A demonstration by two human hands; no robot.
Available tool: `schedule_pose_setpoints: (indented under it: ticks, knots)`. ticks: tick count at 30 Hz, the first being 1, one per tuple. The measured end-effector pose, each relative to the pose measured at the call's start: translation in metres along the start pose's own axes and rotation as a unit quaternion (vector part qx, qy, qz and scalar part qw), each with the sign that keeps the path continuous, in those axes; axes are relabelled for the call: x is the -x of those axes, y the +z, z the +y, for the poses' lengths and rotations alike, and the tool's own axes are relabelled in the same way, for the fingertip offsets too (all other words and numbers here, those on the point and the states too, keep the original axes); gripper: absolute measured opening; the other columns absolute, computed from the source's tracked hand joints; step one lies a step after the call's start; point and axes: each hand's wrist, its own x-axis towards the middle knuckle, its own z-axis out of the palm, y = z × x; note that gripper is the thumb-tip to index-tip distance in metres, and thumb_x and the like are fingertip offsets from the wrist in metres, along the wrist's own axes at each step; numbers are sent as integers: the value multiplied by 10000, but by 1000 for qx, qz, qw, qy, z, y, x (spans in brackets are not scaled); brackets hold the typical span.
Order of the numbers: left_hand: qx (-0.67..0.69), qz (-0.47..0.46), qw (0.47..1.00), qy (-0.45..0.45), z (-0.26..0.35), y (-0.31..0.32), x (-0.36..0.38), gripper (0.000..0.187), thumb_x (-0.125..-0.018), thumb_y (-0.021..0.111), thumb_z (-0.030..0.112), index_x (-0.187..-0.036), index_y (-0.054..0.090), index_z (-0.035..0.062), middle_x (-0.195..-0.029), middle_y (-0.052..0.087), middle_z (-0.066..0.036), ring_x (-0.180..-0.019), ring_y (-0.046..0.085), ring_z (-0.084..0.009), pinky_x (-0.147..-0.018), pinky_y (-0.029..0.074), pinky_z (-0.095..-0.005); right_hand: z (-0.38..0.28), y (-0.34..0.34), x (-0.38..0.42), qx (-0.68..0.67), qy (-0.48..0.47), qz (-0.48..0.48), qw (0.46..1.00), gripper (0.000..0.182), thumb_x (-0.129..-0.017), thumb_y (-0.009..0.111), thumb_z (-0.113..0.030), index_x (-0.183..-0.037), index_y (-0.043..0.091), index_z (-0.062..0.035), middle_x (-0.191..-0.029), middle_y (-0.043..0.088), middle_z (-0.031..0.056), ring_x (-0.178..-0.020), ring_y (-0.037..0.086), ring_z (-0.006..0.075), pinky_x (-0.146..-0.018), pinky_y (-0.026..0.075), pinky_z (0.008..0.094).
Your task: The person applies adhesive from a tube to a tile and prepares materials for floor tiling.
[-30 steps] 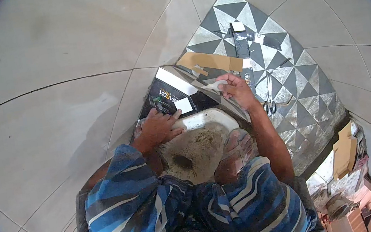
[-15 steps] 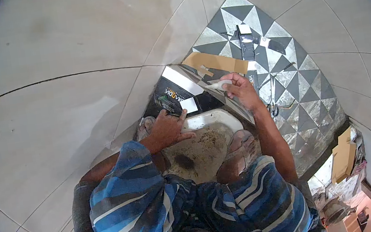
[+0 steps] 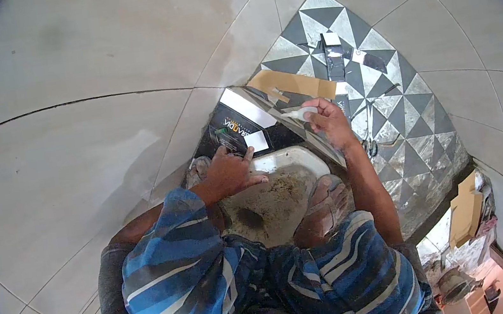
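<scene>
white tube [image 3: 301, 113] sat clenched in the right hand [image 3: 328, 122], over the patterned tile [image 3: 310, 139] leaning beside the black box [image 3: 236, 128]. left hand [image 3: 230, 171] lay flat, released, on the white basin [image 3: 290, 159] rim, fingers touching the box's near edge.

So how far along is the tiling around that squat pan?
Done: patterned floor tiles lie laid right of the squat pan.
In hand: the right hand grips a small white object over what seems a loose patterned tile; the left hand rests flat by the black carton.
Left: that tile isn't bedded, the pan is full of grit, and cardboard lies about.
</scene>
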Motion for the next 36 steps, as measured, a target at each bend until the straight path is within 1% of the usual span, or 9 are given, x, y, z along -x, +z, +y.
schedule_pose_setpoints:
  ticks: [3,5,9,11,21,26,30,32,36]
  knots:
    - [-11,33,999,12,0,0,1,987,-922,436,809,-1429,547,-31,-633,660,-140,-590,657,-307,-875,473,-535,-4,2,3,-11,-14,5,1000,240,-962,724,-111,-1182,656,-44,-830,621,-41,-647,506,57,-597,396,222]
    - [9,-15,1000,-7,2,-8,1,949,-959,417,772,-1422,568,-42,-745,716,-170,-730,705,-331,-998,448,-553,1,0,1,-18,-16,4,1000,243,-964,720,-106,-1189,655,-41,-831,620,-39,-652,503,58,-598,393,224]
    - [22,-32,999,-18,2,-12,1,956,-957,413,778,-1429,562,-40,-756,715,-182,-736,707,-346,-998,447,-553,-1,0,4,-18,-1,0,1000,248,-952,692,-36,-1198,666,-54,-872,636,-47,-719,505,54,-644,414,235]
    - [-2,20,1000,-7,-3,9,-2,949,-937,408,804,-1432,560,8,-686,692,-158,-654,697,-325,-892,464,-555,-1,-1,5,-44,1,-3,999,256,-953,693,-40,-1207,661,-52,-872,637,-44,-712,505,55,-636,413,234]
    - [45,19,999,7,-10,-4,-9,796,-982,489,686,-1324,664,-12,-750,729,-202,-731,724,-337,-889,468,-495,7,-9,4,-62,9,13,998,268,-955,701,-57,-1220,654,-57,-874,646,-36,-697,510,57,-621,416,240]
    - [85,106,990,-32,-7,-11,-1,746,-953,580,648,-1291,684,-9,-840,760,-196,-769,734,-314,-860,450,-474,3,-11,9,-33,5,30,999,233,-962,698,-63,-1192,665,-58,-842,628,-33,-679,504,57,-604,411,241]
    - [71,70,994,-34,-10,-11,-1,786,-963,553,661,-1355,637,-15,-842,758,-195,-785,732,-318,-868,440,-471,-4,-8,11,-58,-5,28,998,224,-960,693,-56,-1182,667,-46,-811,607,-36,-665,501,56,-597,406,239]
    - [17,94,995,-19,-11,-3,-3,846,-943,513,738,-1369,618,14,-735,721,-193,-685,711,-316,-771,437,-460,-2,-8,10,-33,0,36,999,228,-956,690,-48,-1182,663,-35,-809,604,-39,-666,500,53,-597,402,237]
    - [7,36,999,-34,-10,-5,-1,894,-952,459,762,-1430,560,14,-782,730,-204,-726,721,-327,-811,435,-485,0,-8,8,-14,-11,22,1000,241,-952,689,-47,-1191,659,-35,-818,606,-42,-669,497,50,-599,397,233]
